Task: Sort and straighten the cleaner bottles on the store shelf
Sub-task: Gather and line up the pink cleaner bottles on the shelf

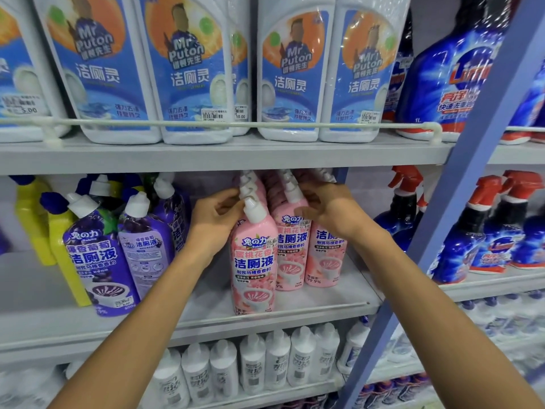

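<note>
My left hand (216,219) and right hand (321,208) grip the necks of pink toilet-cleaner bottles (254,261) between them; likely heavy, slick: hold shoulders.

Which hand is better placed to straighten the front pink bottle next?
Probably the left hand: its fingers curl at the neck of the front pink bottle, while the right hand grips the pink bottle behind.

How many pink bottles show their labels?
3. The front pink bottle is held by the left hand, the middle pink bottle by the right hand, and the right pink bottle stands below that wrist. More caps behind suggest hidden ones.
</note>
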